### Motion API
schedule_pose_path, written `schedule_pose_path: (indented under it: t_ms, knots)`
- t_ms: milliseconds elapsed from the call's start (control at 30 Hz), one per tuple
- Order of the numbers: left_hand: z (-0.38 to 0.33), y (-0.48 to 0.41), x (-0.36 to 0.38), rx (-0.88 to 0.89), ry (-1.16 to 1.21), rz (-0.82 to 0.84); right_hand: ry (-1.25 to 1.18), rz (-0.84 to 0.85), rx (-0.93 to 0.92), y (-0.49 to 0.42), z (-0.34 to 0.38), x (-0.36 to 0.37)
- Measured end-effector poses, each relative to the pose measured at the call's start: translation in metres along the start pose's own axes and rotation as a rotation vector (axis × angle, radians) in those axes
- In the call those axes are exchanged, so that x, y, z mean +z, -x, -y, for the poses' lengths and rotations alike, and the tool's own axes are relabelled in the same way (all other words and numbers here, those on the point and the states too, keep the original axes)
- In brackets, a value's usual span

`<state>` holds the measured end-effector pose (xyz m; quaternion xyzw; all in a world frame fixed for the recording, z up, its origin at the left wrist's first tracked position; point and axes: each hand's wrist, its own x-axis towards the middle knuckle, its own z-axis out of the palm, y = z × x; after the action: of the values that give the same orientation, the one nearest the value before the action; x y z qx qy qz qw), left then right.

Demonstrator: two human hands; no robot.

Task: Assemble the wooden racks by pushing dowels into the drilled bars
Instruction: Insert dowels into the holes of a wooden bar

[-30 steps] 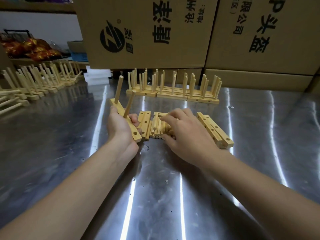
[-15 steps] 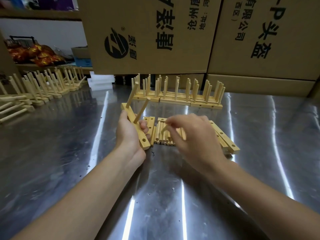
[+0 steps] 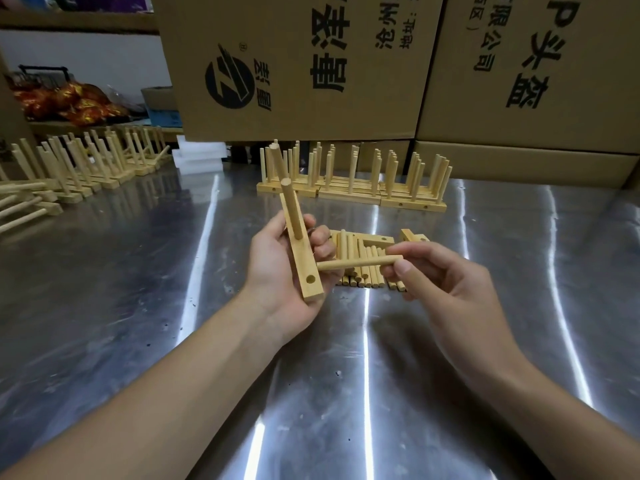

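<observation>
Two dowels in bar gripped by L hand; R hand fingers now pinch 3rd dowel, up off pile.

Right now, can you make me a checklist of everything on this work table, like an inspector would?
Surface: shiny metal table, streaked with light reflections.
Job's things: drilled bar with two dowels standing in it and an empty hole near its end; loose dowel held sideways, tip beside the bar; dowel pile and spare bars behind; finished racks at the back, more racks on the left.
Clutter: white foam blocks; red-gold packets far left.
Grippers: left hand grips the drilled bar; right hand pinches the loose dowel.
Cables: nothing seen.
Surroundings: big printed cardboard boxes behind the table.
</observation>
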<state>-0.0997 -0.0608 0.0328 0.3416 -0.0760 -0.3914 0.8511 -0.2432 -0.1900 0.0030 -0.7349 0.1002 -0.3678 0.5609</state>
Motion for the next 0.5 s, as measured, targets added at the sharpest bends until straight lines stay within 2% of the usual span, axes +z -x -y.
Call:
schedule_pose_path:
  t_ms: [300, 500]
  knots:
    - [0.0041, 0.0020, 0.0013, -0.013, -0.007, 0.012, 0.026, 0.016, -0.019, -0.0001, -0.0004, -0.0021]
    - [0.0087, 0.0043, 0.0030, -0.039, -0.002, 0.029, -0.078, 0.031, -0.016, -0.0018, -0.0011, -0.0050]
